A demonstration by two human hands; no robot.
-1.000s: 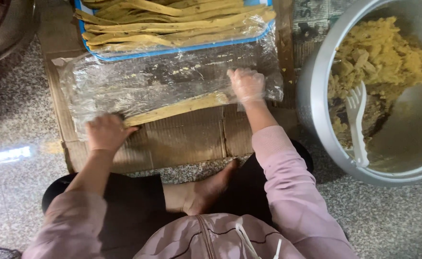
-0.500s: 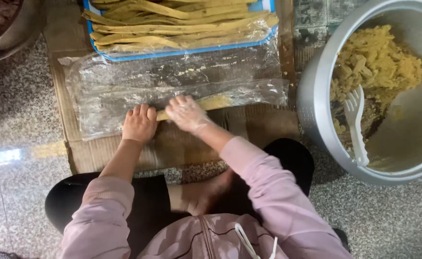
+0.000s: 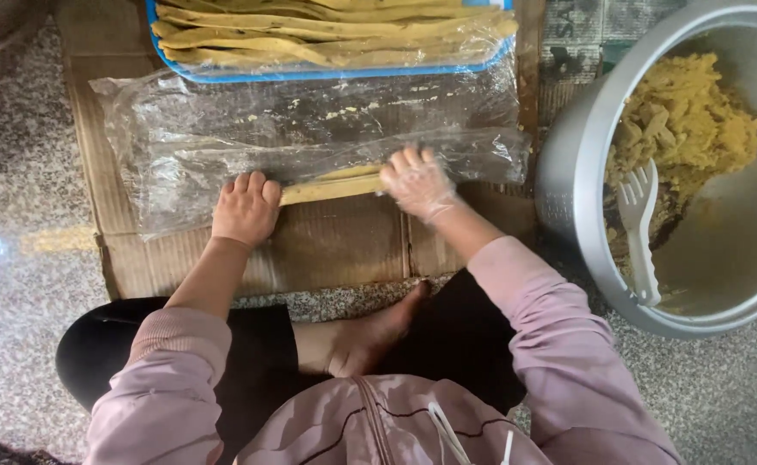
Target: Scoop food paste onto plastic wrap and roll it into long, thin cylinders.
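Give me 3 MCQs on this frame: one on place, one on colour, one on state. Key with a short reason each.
1. Where does the white fork lie?
A. in the metal pot
B. in the blue tray
C. on the cardboard

2. What colour is the rim of the tray that holds the finished strips?
A. red
B. blue
C. green

3. What are the hands doing with the dough roll?
A. lifting it clear of the board
B. pressing on it, one at each end
C. staying apart from it

Key: 1 A, the fork rests inside the metal pot beside the yellow dough. 2 B, the rim is blue. 3 B, the left hand and right hand both lie flat on the roll over the plastic sheet.
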